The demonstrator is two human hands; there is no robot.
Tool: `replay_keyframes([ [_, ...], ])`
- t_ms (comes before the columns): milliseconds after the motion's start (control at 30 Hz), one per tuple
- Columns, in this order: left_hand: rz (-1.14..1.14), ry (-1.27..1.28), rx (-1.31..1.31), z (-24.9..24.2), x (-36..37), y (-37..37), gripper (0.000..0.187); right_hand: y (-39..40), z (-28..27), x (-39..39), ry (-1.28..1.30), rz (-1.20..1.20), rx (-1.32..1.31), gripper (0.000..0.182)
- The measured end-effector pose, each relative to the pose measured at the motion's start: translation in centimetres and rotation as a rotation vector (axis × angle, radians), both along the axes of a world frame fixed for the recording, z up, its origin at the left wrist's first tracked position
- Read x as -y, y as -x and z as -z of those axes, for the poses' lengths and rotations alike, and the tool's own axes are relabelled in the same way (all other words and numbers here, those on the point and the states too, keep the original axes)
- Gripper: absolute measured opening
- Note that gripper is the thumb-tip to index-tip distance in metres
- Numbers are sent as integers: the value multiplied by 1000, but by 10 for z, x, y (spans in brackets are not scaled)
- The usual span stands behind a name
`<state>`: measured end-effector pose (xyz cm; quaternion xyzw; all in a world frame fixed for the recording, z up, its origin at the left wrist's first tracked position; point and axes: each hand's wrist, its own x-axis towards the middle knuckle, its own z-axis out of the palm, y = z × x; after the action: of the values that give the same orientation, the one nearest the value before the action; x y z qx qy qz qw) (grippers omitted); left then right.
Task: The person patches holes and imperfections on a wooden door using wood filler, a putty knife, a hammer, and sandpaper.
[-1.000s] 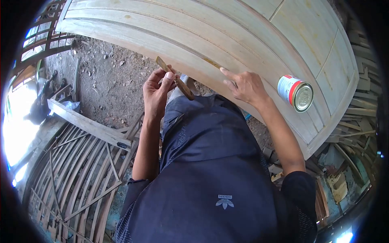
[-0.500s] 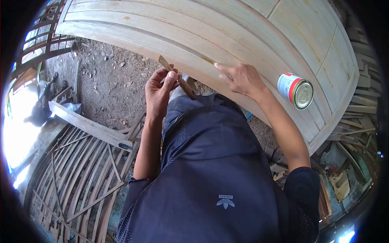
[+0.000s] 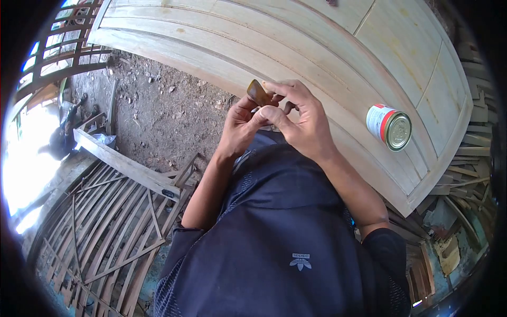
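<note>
My left hand (image 3: 240, 127) is closed around a putty knife (image 3: 257, 93), its blade angled up and smeared with a brownish-yellow paste. The handle is hidden behind my fingers and wrist. My right hand (image 3: 303, 119) meets it from the right, with the index fingertip beside the blade's edge and the thumb against its lower part, fingers curled. Both hands are above the near edge of a pale wooden panel door (image 3: 211, 58), which has grooves and yellowish streaks. On the door, to the right of my hands, a tin can (image 3: 390, 127) with a white and red label lies tilted.
Bare dirt ground (image 3: 158, 105) littered with chips shows left of the door. A wooden beam (image 3: 121, 164) and a slatted wooden frame (image 3: 105, 227) lie at lower left. Stacked wood strips (image 3: 478, 137) line the right side. A small dark object (image 3: 331, 2) sits at the top edge.
My right hand has left the door's surface and come left to the putty knife. My left hand has moved right with the knife, turning its blade face toward me. The view has shifted slightly.
</note>
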<state>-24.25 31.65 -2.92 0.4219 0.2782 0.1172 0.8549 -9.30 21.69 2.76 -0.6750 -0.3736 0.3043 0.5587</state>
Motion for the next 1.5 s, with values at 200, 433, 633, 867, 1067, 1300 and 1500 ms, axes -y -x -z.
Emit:
replay_keyframes([
  [200, -64, -56, 116, 1, 11, -10, 37, 5, 1, -4, 5, 37, -17, 34],
  [433, -46, -126, -12, -6, 10, -13, 31, 1, 3, -2, 18, 26, -87, 33],
  [633, 4, -362, -262, -16, 11, -19, 32, -3, 18, 1, 95, 91, -574, 27],
  [867, -33, -309, -373, 1, 3, -2, 34, -36, 29, 33, 126, 110, -759, 32],
  [1067, -146, -251, -407, 7, -24, 39, 29, -44, 79, 72, 494, 59, -494, 37],
  [1300, -257, -209, -444, 9, -34, 62, 26, -30, 103, 76, 605, 46, -327, 43],
  [1500, -232, -213, -433, 10, -33, 60, 28, -25, 99, 74, 657, 17, -191, 45],
])
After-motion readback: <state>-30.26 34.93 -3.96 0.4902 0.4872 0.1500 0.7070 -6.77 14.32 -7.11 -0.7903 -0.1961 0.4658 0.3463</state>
